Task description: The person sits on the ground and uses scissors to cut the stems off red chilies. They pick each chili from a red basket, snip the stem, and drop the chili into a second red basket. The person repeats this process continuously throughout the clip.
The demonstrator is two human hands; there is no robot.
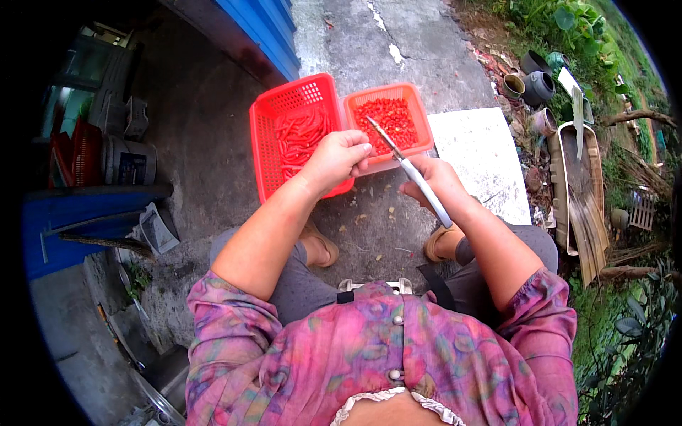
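Note:
My right hand is closed round the pale handles of a pair of scissors, whose blades point up and left over the smaller basket. Close by, my left hand is closed in a pinch; anything between its fingertips is too small to tell. Under and beyond that hand, whole red chillies lie in a large red plastic basket. To its right, a smaller orange-red basket contains chopped red chillies. A translucent tub shows at the smaller basket's edges.
A white board lies on the concrete at the right. Pots, a long trough and plants line the right side. A blue metal panel stands beyond the large basket. Buckets and a grey dustpan are at left.

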